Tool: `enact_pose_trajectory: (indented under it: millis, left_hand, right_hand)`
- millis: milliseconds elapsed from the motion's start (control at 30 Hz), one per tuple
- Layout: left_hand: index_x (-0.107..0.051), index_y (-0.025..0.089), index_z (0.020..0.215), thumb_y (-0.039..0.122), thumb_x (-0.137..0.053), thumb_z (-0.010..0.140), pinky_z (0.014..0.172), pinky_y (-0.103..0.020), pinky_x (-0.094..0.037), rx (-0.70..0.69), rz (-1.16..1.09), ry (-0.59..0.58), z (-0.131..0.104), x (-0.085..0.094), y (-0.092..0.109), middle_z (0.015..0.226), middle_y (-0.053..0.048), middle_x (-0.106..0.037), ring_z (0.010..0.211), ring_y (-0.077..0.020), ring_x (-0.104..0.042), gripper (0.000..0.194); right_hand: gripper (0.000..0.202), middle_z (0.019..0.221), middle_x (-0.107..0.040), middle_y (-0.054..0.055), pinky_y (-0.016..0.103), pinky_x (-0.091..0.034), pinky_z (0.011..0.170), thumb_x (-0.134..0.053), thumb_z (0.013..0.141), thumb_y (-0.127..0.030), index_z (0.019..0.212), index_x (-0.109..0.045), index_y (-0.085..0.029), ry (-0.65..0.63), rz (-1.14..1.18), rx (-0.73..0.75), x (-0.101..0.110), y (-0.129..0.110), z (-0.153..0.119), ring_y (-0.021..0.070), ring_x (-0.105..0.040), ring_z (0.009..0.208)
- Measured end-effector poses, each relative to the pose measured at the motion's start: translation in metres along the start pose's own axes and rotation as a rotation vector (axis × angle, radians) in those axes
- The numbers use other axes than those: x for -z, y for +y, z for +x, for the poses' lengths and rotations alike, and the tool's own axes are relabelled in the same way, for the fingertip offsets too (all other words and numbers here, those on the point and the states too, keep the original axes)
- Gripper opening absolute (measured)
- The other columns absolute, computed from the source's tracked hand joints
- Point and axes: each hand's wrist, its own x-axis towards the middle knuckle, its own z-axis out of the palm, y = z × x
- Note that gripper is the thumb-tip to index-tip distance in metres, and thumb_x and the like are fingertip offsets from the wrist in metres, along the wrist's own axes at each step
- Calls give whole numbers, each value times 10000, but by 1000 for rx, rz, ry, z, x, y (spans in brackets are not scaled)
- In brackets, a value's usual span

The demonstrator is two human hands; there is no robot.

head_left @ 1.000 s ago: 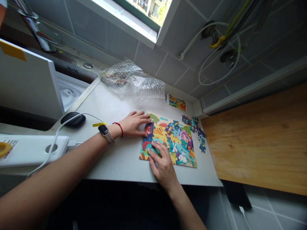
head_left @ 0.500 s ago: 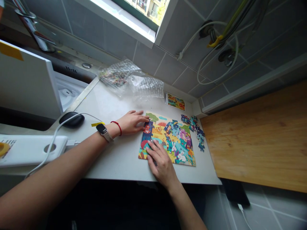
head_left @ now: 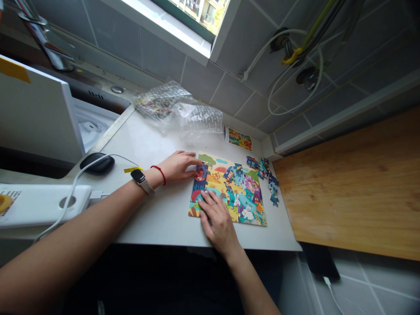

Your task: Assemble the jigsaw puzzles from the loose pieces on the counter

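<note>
A colourful animal jigsaw puzzle (head_left: 238, 201) lies flat on the white counter, with loose-looking pieces set on its middle. At its left edge, the fingertips of my left hand (head_left: 180, 168) touch the border; the fingers are stretched out. My right hand (head_left: 219, 222) rests over the lower left part, fingers spread on the picture and hiding some of it. Neither hand visibly grips a piece. Several loose puzzle pieces (head_left: 273, 190) lie in a scattered strip to the right of the puzzle. Behind it stands a small picture card (head_left: 239, 139) with a similar animal scene.
Clear plastic bags (head_left: 200, 119), one with puzzle pieces inside, lie by the tiled wall. A black mouse (head_left: 97, 164), a white power strip (head_left: 42, 205) with a cable, and a white panel (head_left: 36, 105) are at left. A wooden board (head_left: 354, 183) borders the counter at right.
My right hand has slid very slightly left over the puzzle. My left hand stays at the puzzle's left edge, and the view has shifted a little.
</note>
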Motion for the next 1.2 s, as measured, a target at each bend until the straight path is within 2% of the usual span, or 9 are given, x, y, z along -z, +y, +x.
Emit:
enact_pose_trajectory:
  millis: [167, 300, 433, 533, 733, 1000, 1067, 1200]
  left_hand:
    - [-714, 301, 1356, 514, -664, 986, 1188, -513, -397, -50, -11, -23, -1, 3, -1, 1460, -36, -697, 1464, -348, -531, 430]
    - [-673, 290, 1417, 684, -746, 877, 1197, -511, -357, -85, 16, -42, -1, 3, -3, 1546, -83, -619, 1478, -365, -495, 672]
    - [-647, 298, 1452, 767, -797, 764, 1227, -545, -299, -70, 32, -62, -3, -1, -3, 1604, -108, -551, 1516, -405, -429, 846]
    - [-617, 312, 1488, 786, -837, 682, 1239, -570, -269, -69, 33, -71, -4, -3, -3, 1635, -126, -507, 1530, -428, -400, 960]
    - [-580, 332, 1520, 779, -850, 660, 1255, -614, -228, -49, 33, -115, -4, -3, -4, 1670, -126, -462, 1556, -438, -361, 1006]
    - [-624, 328, 1472, 748, -845, 705, 1247, -610, -253, -46, 18, -111, -3, -3, -3, 1668, -111, -474, 1554, -435, -363, 902]
    - [-628, 332, 1464, 723, -841, 733, 1250, -607, -257, -50, 6, -120, -2, -2, -4, 1663, -90, -489, 1562, -428, -354, 856]
    - [-594, 351, 1496, 634, -844, 792, 1266, -596, -261, -27, -33, -133, 0, 0, -9, 1640, -61, -526, 1575, -393, -361, 799]
  right_hand:
    - [493, 1565, -613, 82, 582, -479, 1220, -565, 1003, -146, 1478, -631, -260, 34, -21, 1, -6, 2, -4, 318, -508, 1516]
    - [478, 1565, -606, 117, 561, -510, 1195, -584, 1001, -129, 1464, -634, -237, 114, -3, -3, -5, 1, -5, 312, -531, 1490]
    - [458, 1397, -706, 109, 550, -548, 1147, -580, 1001, -85, 1419, -650, -258, 301, 67, -47, 1, -1, -5, 280, -631, 1353]
    - [391, 1246, -752, 91, 529, -583, 1084, -595, 996, -78, 1325, -699, -264, 362, 96, -62, 3, -2, -4, 264, -688, 1212]
    - [311, 1145, -763, 84, 473, -615, 1002, -598, 992, -69, 1203, -741, -249, 341, 110, -41, 3, -6, -3, 248, -693, 1111]
    - [266, 1179, -743, 100, 508, -591, 1054, -607, 995, -105, 1171, -755, -238, 275, 37, -59, 0, -7, -4, 271, -658, 1173]
    - [282, 1221, -737, 109, 516, -581, 1078, -603, 998, -117, 1207, -751, -235, 257, 23, -58, -1, -7, -4, 275, -654, 1204]
    - [366, 1463, -656, 130, 565, -513, 1177, -598, 1000, -155, 1340, -715, -225, 159, -33, -42, -2, -6, -5, 315, -555, 1414]
